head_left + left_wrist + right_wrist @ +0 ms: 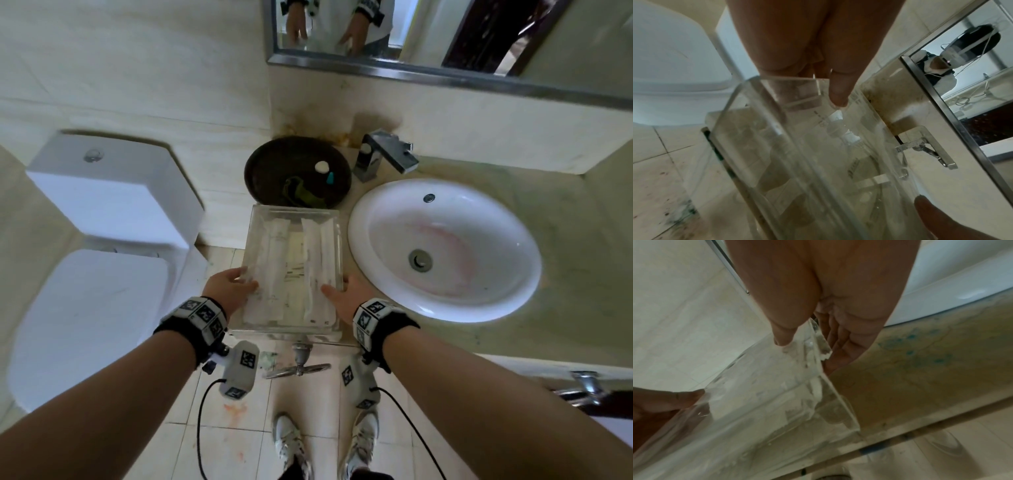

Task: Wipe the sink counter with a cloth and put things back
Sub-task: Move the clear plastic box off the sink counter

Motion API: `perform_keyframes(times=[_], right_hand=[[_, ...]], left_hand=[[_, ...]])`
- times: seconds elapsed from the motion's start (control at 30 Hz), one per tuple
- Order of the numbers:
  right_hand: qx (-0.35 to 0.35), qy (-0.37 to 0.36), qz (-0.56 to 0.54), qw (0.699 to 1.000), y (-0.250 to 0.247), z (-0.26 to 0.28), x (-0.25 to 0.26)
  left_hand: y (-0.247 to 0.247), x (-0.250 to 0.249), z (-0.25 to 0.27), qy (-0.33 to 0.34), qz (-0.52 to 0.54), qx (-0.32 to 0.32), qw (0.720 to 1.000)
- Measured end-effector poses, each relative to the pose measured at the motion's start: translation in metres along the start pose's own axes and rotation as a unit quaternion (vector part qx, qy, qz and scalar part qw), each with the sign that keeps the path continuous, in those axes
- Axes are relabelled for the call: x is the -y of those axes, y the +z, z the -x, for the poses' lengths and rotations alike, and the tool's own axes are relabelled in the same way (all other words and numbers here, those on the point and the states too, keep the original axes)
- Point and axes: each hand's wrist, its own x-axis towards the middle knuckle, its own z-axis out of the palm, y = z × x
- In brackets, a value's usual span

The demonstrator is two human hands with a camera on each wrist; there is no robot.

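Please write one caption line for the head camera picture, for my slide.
Both hands, left hand and right hand, hold a clear tray of wrapped items at the counter edge, beside the white sink.

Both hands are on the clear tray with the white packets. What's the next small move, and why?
Probably lower and slide it fully onto the beige stone counter before letting go. The left hand and right hand grip the clear rectangular tray by its sides, thumbs over the rim. Its near end juts past the counter's front edge, above the floor, close behind it sits the dark round tray.
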Motion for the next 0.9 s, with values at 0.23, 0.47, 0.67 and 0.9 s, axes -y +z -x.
perform_keyframes(times=[0.23,0.47,0.67,0.9], right_hand=[[0.003,-0.010,0.015,1.000,-0.004,0.003,-0.005],[-0.037,-0.057,-0.007,0.998,-0.028,0.017,-0.009],[-0.060,-0.075,-0.041,0.995,-0.074,0.027,-0.021],[-0.079,-0.092,-0.045,0.992,-0.136,0.032,-0.062]], left_hand=[[0.003,-0.021,0.021,0.054,-0.144,-0.069,0.986],[0.043,-0.065,0.048,0.179,-0.234,-0.057,0.954],[0.104,-0.091,0.071,0.201,-0.267,-0.020,0.942],[0.188,-0.119,0.096,0.208,-0.275,0.008,0.939]])
